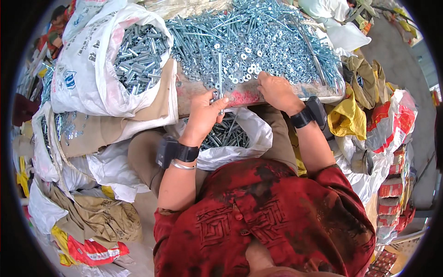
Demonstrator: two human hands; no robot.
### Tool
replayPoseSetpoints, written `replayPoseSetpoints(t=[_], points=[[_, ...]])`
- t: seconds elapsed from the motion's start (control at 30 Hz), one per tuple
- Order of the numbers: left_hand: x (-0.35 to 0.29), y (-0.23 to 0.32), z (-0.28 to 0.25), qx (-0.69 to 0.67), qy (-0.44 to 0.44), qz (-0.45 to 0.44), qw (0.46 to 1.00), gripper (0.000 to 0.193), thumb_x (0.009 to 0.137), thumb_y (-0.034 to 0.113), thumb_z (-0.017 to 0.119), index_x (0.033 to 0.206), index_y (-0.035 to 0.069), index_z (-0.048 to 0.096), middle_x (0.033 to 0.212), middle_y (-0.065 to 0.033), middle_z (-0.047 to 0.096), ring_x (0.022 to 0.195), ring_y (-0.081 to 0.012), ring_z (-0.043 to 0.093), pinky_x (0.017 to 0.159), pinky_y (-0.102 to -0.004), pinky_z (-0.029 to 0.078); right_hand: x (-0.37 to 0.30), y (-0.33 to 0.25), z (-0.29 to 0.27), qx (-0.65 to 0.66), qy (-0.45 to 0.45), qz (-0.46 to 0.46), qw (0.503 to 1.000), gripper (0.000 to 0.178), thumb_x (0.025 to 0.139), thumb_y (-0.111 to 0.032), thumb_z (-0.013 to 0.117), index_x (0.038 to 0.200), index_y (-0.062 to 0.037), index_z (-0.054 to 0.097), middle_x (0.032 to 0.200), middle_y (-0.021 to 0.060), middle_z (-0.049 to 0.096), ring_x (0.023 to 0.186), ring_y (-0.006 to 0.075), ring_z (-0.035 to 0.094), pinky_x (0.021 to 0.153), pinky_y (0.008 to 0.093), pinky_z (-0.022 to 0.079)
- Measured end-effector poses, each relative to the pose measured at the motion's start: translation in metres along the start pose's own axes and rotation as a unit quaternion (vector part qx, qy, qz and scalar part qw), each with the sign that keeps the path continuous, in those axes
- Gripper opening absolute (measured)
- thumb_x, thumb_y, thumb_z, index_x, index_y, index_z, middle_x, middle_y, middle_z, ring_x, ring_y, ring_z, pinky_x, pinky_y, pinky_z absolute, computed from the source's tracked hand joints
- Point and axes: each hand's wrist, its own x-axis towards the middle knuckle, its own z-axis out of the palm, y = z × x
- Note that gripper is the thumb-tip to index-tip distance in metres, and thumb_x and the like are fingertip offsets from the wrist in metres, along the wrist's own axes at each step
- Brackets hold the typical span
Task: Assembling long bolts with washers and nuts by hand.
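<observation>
My left hand (203,112) is closed around a long silvery bolt (220,69), which stands up out of the fist with its thin end pointing away from me. A short metal sleeve (214,95) also shows between the fingers. My right hand (278,93) is at the near edge of the worktable, its fingertips pinched together beside the loose washers (244,56). Whatever those fingertips hold is too small or hidden to make out. Nuts (295,60) and long bolts (191,37) lie heaped beyond both hands.
A white woven sack (83,78) full of metal sleeves (140,57) stands at the left of the table. Between my knees sits an open white bag (263,138) with dark metal pieces (226,136). Yellow cloth (348,117) and more sacks lie at the right.
</observation>
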Motion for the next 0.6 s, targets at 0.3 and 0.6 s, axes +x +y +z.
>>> replayPoseSetpoints(t=[0.3,0.6], points=[[-0.020,0.008,0.016,0.515,-0.053,0.209,0.830,0.017,0.085,0.024,0.067,0.088,0.008,0.059,0.070,-0.0164,0.064,0.072,-0.0387,0.064,0.064,-0.0505,0.047,-0.040,-0.007,-0.071,0.658,-0.009,0.086,0.748,0.006,0.094,-0.008,0.062,0.092,-0.0025,0.060,0.075,0.0023,0.062,0.060,0.0087,0.060,0.049,0.0215,0.051],[-0.020,0.004,0.026,0.498,-0.056,0.309,0.808,0.016,0.082,0.015,0.070,0.088,0.007,0.057,0.075,-0.0129,0.062,0.072,-0.0367,0.062,0.060,-0.0467,0.045,-0.064,0.006,-0.074,0.685,-0.049,0.115,0.718,0.011,0.091,-0.011,0.068,0.091,-0.0005,0.066,0.072,0.0018,0.063,0.056,0.0075,0.059,0.046,0.0211,0.048]])
